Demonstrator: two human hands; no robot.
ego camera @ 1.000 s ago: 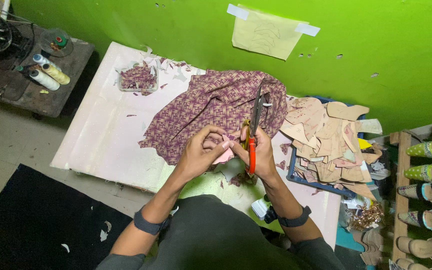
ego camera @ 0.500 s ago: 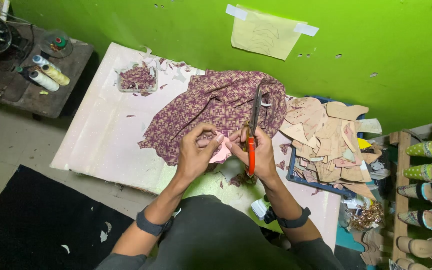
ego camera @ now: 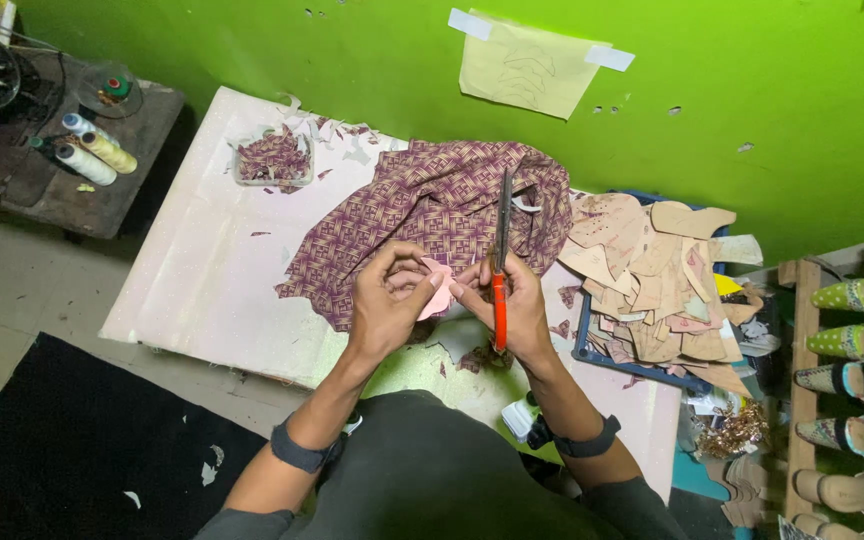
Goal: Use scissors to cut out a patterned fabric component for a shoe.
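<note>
Head view: both hands raised together, left hand pinching pink piece, right hand gripping scissors.

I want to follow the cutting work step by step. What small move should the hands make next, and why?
Probably bring the scissors blades down to the pink piece. The right hand holds them by the orange handle, blades pointing away over the patterned fabric, while the left hand pinches the piece.

The left hand hides most of the pink piece.
</note>
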